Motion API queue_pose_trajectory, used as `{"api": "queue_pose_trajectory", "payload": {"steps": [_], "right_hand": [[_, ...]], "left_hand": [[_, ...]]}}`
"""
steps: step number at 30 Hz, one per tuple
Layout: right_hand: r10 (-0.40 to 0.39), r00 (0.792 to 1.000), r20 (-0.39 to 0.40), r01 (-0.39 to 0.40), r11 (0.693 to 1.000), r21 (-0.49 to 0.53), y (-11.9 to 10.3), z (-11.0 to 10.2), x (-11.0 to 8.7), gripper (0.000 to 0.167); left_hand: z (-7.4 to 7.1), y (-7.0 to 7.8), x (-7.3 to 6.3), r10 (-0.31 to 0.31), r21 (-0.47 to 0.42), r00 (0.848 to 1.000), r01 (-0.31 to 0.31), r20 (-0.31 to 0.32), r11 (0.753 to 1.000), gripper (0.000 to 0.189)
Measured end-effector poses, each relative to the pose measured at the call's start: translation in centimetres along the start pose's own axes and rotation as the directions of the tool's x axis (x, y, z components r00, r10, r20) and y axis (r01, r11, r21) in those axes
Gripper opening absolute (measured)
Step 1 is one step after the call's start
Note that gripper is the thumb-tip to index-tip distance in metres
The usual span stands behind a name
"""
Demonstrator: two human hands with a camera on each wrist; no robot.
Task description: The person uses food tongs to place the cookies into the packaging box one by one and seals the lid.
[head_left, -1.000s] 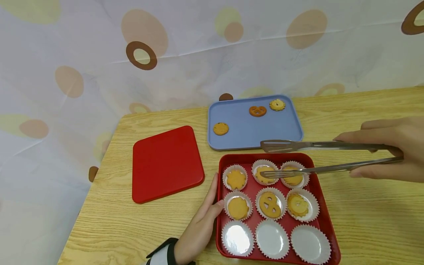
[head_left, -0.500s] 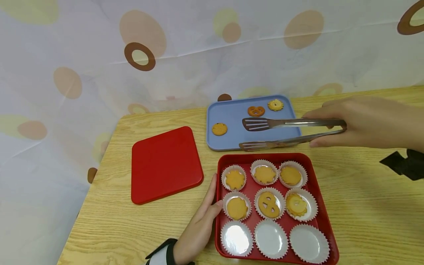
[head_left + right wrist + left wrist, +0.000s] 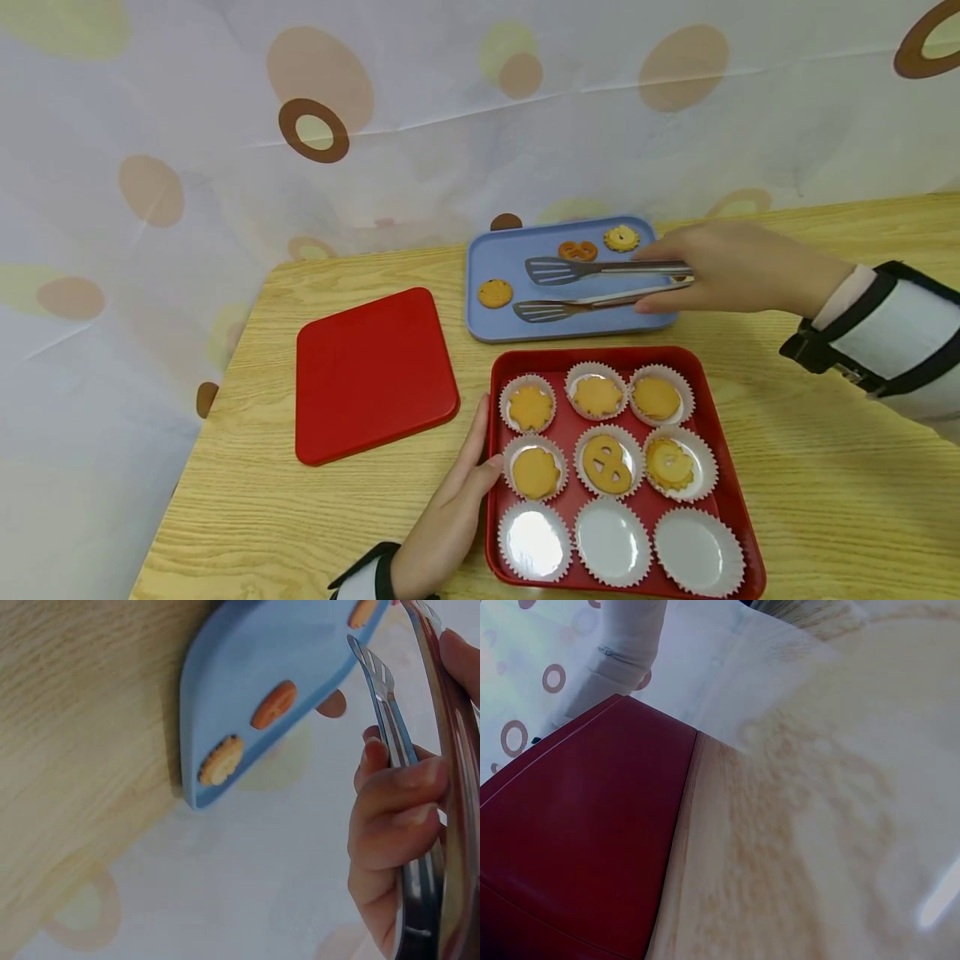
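My right hand grips slotted, silvery metal tongs, spread apart; my left hand lies uncurled against the red tray.

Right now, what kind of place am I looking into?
Probably a staged tabletop set-up rather than a working kitchen: a creased, spotted backdrop rises behind a wooden table, on which a red tray holds cookies in paper cups.

no text, label, brand, number or sign readable in the three views, not on the red square panel at eight o'clock from the head view's centre, not on the blue tray at three, nor on the patterned cloth at twelve
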State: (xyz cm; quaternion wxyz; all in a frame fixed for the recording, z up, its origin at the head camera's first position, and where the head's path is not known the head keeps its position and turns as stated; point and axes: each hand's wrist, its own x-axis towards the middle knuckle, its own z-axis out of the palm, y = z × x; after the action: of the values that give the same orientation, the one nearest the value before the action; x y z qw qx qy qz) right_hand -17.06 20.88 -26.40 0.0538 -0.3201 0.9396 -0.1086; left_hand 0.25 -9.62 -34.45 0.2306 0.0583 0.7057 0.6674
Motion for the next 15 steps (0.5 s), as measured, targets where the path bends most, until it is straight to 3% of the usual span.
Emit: {"api": "queue_pose_trajectory", "payload": {"steps": [15], "right_hand": [[-0.034, 0.999, -0.034, 0.035, 0.999, 0.023, -1.3, 2.4, 2.8, 0.060]], "left_hand": [[0.0, 0.0, 0.0, 0.005, -0.008, 1.000, -0.005, 0.005, 1.000, 0.062]]}}
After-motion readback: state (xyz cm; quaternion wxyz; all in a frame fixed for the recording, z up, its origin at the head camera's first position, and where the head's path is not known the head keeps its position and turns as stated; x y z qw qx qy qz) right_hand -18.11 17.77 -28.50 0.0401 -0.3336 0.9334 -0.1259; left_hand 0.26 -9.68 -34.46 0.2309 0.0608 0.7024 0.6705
